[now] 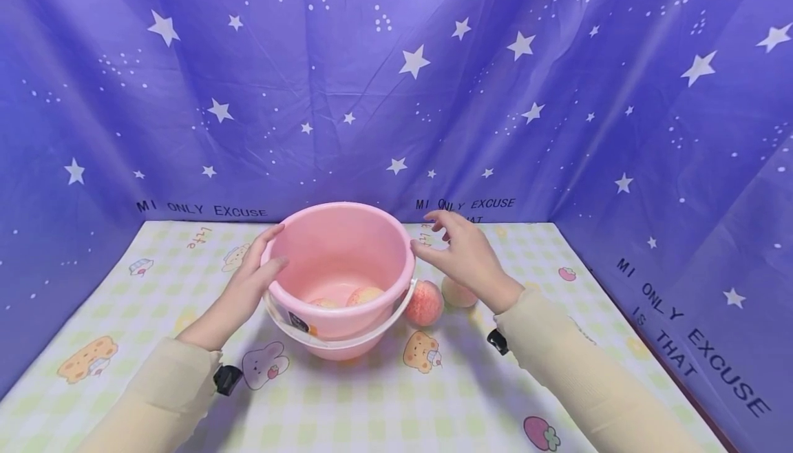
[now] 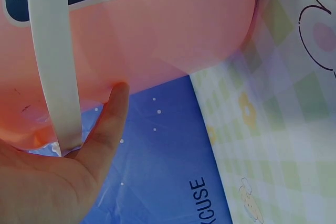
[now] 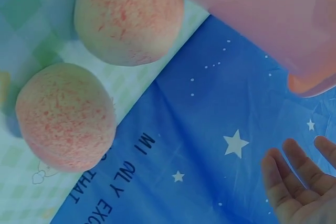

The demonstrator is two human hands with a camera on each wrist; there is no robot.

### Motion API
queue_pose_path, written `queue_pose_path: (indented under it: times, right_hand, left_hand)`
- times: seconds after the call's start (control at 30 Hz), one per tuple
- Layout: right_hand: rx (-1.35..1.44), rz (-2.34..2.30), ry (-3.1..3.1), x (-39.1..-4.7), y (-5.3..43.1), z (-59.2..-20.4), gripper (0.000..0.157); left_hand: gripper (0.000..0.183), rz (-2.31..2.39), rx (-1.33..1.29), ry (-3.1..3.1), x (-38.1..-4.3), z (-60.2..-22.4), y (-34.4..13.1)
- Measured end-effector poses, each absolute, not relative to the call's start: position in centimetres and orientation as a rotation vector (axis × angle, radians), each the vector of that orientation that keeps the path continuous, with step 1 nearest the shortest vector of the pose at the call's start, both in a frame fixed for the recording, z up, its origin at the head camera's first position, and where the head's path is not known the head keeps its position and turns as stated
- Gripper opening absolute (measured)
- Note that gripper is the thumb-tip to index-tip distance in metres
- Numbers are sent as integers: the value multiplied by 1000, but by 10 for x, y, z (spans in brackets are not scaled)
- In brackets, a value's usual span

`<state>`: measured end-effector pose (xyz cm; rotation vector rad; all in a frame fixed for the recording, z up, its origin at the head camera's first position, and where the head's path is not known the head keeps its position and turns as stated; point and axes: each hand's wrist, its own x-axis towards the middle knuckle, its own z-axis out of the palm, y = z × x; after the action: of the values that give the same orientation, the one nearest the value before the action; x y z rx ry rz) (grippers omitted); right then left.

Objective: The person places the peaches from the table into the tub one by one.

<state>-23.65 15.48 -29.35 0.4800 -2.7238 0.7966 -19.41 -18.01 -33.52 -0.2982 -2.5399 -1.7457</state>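
Note:
A pink bucket (image 1: 347, 233) stands on the table, with its white handle (image 1: 372, 334) hanging down across the front. My left hand (image 1: 244, 288) grips the rim on the left, thumb over the inside and fingers along the outer wall. Inside, at the bottom, the tops of two peaches (image 1: 364, 295) show above the near rim. Beside the opposite rim, my right hand (image 1: 467, 253) holds nothing, its fingers loosely bent and the thumb tip right at the edge. Below that hand, a reddish peach (image 1: 424, 303) sits close to the bucket, and a paler peach (image 3: 65, 116) lies farther right.
A checked cloth (image 1: 495, 405) with cartoon prints covers the table. Purple curtains (image 1: 347, 60) with white stars rise behind the table and along both sides. Black wrist straps (image 1: 227, 379) show at both sleeves.

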Motion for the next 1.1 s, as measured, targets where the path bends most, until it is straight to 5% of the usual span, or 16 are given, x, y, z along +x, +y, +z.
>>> queue_pose_path:
  times: [1.1]
  right_hand:
    - [436, 715, -2737, -241, 169, -312, 55]
  left_hand:
    - [66, -1747, -300, -2535, -194, -336, -179]
